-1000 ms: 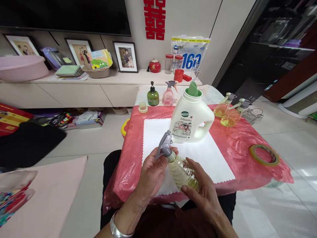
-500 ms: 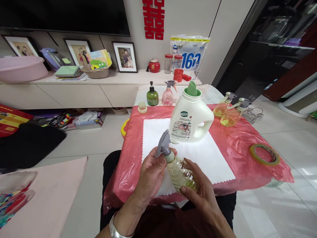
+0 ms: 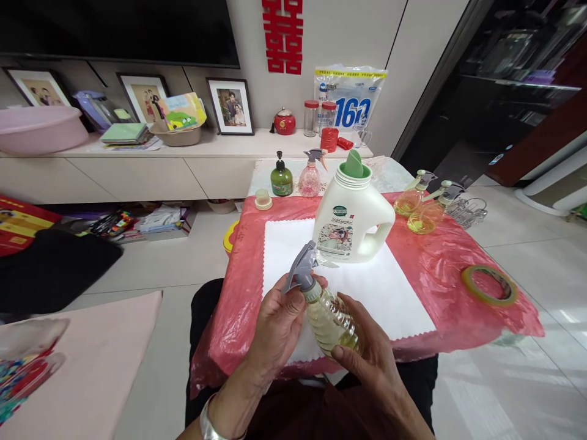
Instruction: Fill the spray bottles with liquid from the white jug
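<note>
A clear ribbed spray bottle [image 3: 328, 321] with a grey trigger head [image 3: 302, 267] is tilted between my two hands, with some yellowish liquid low inside. My left hand [image 3: 280, 321] is closed around its neck and collar, thumb in front. Around the lower body wraps my right hand [image 3: 367, 342], hiding part of the base. Just beyond stands a large white detergent jug [image 3: 353, 214] with a green pour spout [image 3: 354, 164], upright on a white scallop-edged mat [image 3: 287, 235]. Its cap [image 3: 263, 199], or one like it, sits at the table's left.
Red plastic sheeting [image 3: 229, 305] covers the table. At the right are two spray bottles with yellow liquid [image 3: 424, 219] and a tape roll [image 3: 490, 285]. Behind stand a green pump bottle [image 3: 281, 178] and a pink spray bottle [image 3: 310, 180].
The spray bottle and both hands have shifted very slightly left. Both hands keep their grip, and the things on the table stay where they were.
</note>
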Motion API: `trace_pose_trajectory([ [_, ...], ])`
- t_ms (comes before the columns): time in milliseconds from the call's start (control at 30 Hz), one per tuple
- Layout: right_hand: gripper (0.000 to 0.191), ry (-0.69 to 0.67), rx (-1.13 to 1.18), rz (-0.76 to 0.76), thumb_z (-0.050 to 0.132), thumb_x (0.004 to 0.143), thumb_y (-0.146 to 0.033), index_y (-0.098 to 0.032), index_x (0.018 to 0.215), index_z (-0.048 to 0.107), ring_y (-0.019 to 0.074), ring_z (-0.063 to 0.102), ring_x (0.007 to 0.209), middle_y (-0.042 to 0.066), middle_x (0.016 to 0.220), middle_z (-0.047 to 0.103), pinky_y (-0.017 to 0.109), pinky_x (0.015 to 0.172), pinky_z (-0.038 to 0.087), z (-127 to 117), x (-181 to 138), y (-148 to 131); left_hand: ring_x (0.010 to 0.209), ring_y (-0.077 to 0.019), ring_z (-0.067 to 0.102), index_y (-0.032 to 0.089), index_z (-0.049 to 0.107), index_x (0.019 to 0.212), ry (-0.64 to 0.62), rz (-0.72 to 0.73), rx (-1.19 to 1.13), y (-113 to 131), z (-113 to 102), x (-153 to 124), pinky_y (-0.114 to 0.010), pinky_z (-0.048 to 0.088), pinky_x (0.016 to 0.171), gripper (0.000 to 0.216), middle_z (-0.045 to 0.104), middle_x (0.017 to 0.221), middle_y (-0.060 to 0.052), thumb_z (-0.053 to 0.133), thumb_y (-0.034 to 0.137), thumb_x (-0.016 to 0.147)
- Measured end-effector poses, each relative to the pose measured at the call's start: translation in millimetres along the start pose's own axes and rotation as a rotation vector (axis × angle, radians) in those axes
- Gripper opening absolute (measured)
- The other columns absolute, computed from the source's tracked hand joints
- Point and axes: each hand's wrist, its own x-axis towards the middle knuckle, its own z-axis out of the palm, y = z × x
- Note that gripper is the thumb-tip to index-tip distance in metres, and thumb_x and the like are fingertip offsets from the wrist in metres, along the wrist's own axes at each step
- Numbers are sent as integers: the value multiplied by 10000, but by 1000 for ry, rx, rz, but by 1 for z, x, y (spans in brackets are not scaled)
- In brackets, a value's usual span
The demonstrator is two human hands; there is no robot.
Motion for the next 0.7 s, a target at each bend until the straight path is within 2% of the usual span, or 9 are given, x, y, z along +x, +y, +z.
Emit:
trace_pose_trajectory([
  [100, 627, 5, -18, 2, 738, 935, -421, -341, 1489, 456, 210, 467, 1313, 32, 1449, 424, 229, 1019, 478, 0, 1, 1, 1071, -237, 694, 218, 764, 1069, 6, -1, -10, -1, 3, -1, -354, 529, 952, 398, 766, 1089, -81, 868, 418, 740],
  [200, 633, -12, -6, 3, 732, 932, -445, -323, 1490, 459, 226, 470, 1308, 47, 1451, 419, 256, 1036, 476, 0, 1, 3, 950, -201, 721, 240, 780, 999, 85, -17, 0, -1, 4, 0, -331, 551, 900, 434, 774, 1020, -38, 949, 369, 621],
  [267, 645, -15, 15, 5, 740, 924, -452, -314, 1489, 461, 233, 469, 1310, 53, 1446, 424, 272, 1060, 464, 0, 0, 4, 886, -187, 725, 235, 785, 963, 115, -24, 10, 0, 4, 1, -328, 557, 874, 419, 778, 990, -34, 960, 347, 599],
  [400, 656, -15, 47, 30, 747, 921, -448, -307, 1492, 457, 240, 464, 1318, 60, 1451, 424, 284, 1055, 471, -1, -1, 4, 915, -213, 718, 205, 775, 1002, 53, -4, 36, 6, 5, 1, -344, 550, 879, 412, 785, 967, -71, 924, 381, 660],
  [533, 633, -8, 37, 12, 744, 924, -450, -310, 1480, 476, 237, 476, 1309, 57, 1435, 444, 281, 1055, 465, -1, 2, 1, 1059, -247, 694, 202, 757, 1076, 15, -21, 37, 6, 6, -1, -369, 529, 946, 378, 771, 1088, -99, 844, 406, 770],
  [600, 640, -6, 18, 6, 746, 923, -450, -313, 1485, 471, 242, 472, 1312, 60, 1439, 437, 287, 1050, 470, -1, 2, 1, 1084, -251, 687, 207, 757, 1076, 28, -8, 37, 4, 6, -1, -367, 530, 958, 430, 761, 1103, -90, 878, 421, 723],
  [700, 658, -20, 10, 9, 749, 917, -459, -306, 1490, 463, 257, 472, 1309, 72, 1445, 425, 317, 1060, 472, 0, 2, 3, 954, -219, 715, 230, 764, 1013, 106, -14, 37, 1, 5, 0, -352, 561, 878, 471, 758, 1001, -42, 952, 381, 608],
])
